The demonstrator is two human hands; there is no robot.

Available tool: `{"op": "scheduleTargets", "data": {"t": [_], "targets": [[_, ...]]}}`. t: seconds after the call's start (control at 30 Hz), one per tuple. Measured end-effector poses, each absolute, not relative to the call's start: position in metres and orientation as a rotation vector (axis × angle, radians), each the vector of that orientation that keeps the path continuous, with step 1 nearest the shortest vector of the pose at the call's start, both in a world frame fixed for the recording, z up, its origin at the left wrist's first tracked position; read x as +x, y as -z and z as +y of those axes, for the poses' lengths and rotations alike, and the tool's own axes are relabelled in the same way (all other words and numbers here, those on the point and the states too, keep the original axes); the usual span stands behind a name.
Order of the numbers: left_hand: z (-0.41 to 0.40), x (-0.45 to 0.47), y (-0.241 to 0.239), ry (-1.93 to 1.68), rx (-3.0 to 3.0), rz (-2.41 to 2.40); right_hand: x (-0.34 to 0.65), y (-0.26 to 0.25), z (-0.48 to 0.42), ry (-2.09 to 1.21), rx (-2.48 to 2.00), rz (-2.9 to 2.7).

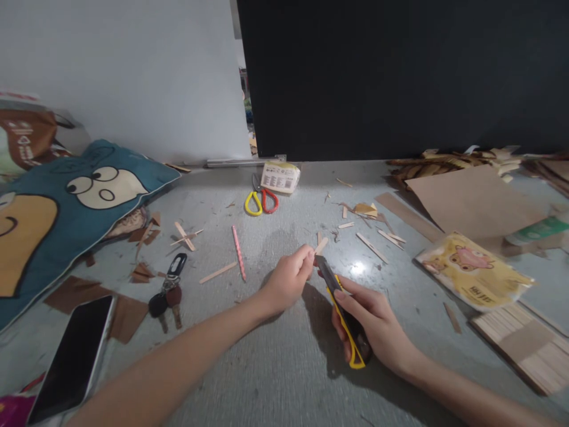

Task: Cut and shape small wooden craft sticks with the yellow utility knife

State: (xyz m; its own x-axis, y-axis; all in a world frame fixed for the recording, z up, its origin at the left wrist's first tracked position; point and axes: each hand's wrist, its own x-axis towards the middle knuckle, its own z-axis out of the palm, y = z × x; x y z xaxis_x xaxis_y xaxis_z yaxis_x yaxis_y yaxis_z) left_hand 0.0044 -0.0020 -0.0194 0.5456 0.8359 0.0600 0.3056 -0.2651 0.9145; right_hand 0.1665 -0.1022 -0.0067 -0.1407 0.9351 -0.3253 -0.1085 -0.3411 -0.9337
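Knife work is in hand at the middle of the grey worktop (275,379). The left hand (288,279) is closed in a pinch on a short wooden craft stick (321,245), holding it just above the surface with its free end pointing up and away. The right hand (376,326) is wrapped around a yellow-and-black utility knife (331,279), forefinger laid along its back, and the nose of the knife sits right at the stick, close under the left fingertips. Whether the blade is already biting I cannot tell. By my reading this is the trimming of the stick. A cut here would call for a firm pinch and a stroke led away from those fingertips, since they are very near the edge.

Room is good in front of the hands: bare surface on the near side. To the left lie a pink pencil (239,252), a bunch of keys (168,293) and a phone (73,356), all well apart. Scissors (261,200) lie farther back. To the right are loose sticks, a yellow booklet (473,270) and a panel of joined sticks (524,344).
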Motion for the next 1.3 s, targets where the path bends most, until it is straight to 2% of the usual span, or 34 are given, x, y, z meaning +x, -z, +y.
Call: {"op": "scheduleTargets", "data": {"t": [0.43,0.67,1.3], "targets": [[-0.0024,0.0053,0.0187,-0.753,1.646,0.792,0.1684,0.0043,-0.1003,-1.671,-1.250,-0.974],[-0.0024,0.0071,0.0182,-0.726,1.646,0.879,0.1662,0.0075,-0.1043,-1.525,-1.356,-1.037],[-0.0037,0.0042,0.0189,-0.654,1.886,0.956,0.1664,0.0102,-0.1036,-1.491,-1.345,-1.085]]}}
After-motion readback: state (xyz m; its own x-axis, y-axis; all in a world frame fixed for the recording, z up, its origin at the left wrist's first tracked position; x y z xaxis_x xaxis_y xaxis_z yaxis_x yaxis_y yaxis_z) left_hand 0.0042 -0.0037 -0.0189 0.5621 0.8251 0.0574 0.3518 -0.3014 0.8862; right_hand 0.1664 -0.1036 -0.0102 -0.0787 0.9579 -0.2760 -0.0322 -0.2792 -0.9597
